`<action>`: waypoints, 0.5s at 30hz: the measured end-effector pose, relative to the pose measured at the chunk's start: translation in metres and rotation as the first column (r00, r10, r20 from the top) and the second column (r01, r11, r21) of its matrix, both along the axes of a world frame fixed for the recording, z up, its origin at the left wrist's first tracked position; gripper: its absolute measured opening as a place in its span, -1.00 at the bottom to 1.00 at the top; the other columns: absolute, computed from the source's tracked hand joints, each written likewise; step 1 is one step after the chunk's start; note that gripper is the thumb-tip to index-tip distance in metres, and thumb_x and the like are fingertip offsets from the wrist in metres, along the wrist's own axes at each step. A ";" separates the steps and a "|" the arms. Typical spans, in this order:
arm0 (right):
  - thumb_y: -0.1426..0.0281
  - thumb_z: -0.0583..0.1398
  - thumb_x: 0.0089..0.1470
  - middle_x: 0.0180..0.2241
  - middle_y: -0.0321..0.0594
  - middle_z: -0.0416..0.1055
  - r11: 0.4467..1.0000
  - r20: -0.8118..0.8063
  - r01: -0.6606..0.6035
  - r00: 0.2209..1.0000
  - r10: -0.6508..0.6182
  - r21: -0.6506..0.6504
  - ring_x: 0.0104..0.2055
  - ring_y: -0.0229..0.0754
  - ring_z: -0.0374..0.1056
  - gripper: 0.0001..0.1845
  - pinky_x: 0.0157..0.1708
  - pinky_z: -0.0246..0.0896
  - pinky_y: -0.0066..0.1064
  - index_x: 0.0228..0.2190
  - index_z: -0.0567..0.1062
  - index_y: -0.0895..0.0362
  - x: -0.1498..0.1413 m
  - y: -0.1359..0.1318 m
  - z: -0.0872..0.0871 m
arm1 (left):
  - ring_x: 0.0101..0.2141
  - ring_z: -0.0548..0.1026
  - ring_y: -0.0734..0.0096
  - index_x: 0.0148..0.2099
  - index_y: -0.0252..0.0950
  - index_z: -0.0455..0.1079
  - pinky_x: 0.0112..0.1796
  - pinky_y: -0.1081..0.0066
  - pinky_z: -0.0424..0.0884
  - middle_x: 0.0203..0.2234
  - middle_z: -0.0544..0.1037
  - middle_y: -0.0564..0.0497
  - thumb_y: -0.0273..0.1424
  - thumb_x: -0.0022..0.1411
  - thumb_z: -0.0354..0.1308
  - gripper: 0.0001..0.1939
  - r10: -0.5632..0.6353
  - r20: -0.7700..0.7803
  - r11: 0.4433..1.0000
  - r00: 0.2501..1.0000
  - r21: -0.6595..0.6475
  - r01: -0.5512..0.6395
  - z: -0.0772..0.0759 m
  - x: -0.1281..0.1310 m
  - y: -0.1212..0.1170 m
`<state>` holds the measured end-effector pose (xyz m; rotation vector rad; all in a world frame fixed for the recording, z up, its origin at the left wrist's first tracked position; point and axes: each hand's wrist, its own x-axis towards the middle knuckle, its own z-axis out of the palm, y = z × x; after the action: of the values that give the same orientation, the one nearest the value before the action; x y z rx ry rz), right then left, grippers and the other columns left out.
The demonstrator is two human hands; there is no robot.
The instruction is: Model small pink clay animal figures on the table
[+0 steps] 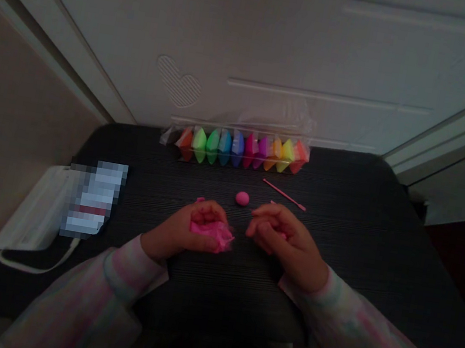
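Observation:
My left hand [200,229] is closed around a bright pink lump of modelling clay [210,231] with a clear wrapper [226,241] at its right end. Facing it across a small gap, my right hand [279,238] has its fingers curled in, and a bit of pink [283,235] peeks out between them, probably clay. Just beyond both hands lies a smooth pink clay ball [242,199] on the dark table. Behind my right hand rests a thin pink modelling tool [284,194]. Something small and pink [200,199] shows behind my left hand, mostly hidden.
Along the table's back edge stands a clear plastic package [235,159] of several coloured clay packs. To the left are a white flat device [32,212], a blurred-out object [94,198] and a white cable [35,270]. A white panelled door [255,41] rises behind the dark table [363,243].

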<state>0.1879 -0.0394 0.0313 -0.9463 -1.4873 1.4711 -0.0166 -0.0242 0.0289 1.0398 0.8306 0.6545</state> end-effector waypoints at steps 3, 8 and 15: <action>0.43 0.04 0.12 -0.45 -0.29 0.37 0.964 0.259 -0.051 0.966 -0.019 0.259 -0.47 -0.34 0.24 -0.83 -0.48 0.13 -0.49 -0.24 0.38 0.11 -0.002 -0.003 0.004 | -0.43 0.38 0.51 -0.35 -0.33 0.35 -0.41 0.51 0.26 -0.46 0.47 0.07 -0.30 -0.28 0.38 -0.59 0.021 0.003 0.999 1.000 -0.037 -0.021 -0.002 0.000 0.000; 0.42 0.12 0.06 -0.52 -0.29 0.34 0.886 0.346 -0.143 0.938 -0.021 0.440 -0.48 -0.32 0.25 -0.85 -0.45 0.16 -0.48 -0.28 0.43 0.14 -0.004 -0.004 0.006 | -0.51 0.35 0.57 -0.36 -0.33 0.33 -0.50 0.55 0.24 -0.49 0.44 0.09 -0.27 -0.30 0.39 -0.56 0.009 0.025 0.996 1.000 -0.084 -0.007 -0.005 0.003 -0.001; 0.45 0.11 0.06 -0.58 -0.34 0.27 0.879 0.342 -0.145 0.940 -0.021 0.454 -0.54 -0.35 0.21 -0.85 -0.51 0.12 -0.52 -0.31 0.47 0.13 -0.006 -0.004 0.002 | -0.50 0.37 0.55 -0.37 -0.34 0.32 -0.51 0.55 0.26 -0.51 0.45 0.09 -0.32 -0.29 0.39 -0.59 -0.010 0.054 0.994 0.998 -0.107 0.016 -0.006 0.005 -0.002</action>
<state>0.1815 -0.0435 0.0338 -0.8730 -2.0290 0.9341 -0.0111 -0.0265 0.0231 0.9264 0.8033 0.6174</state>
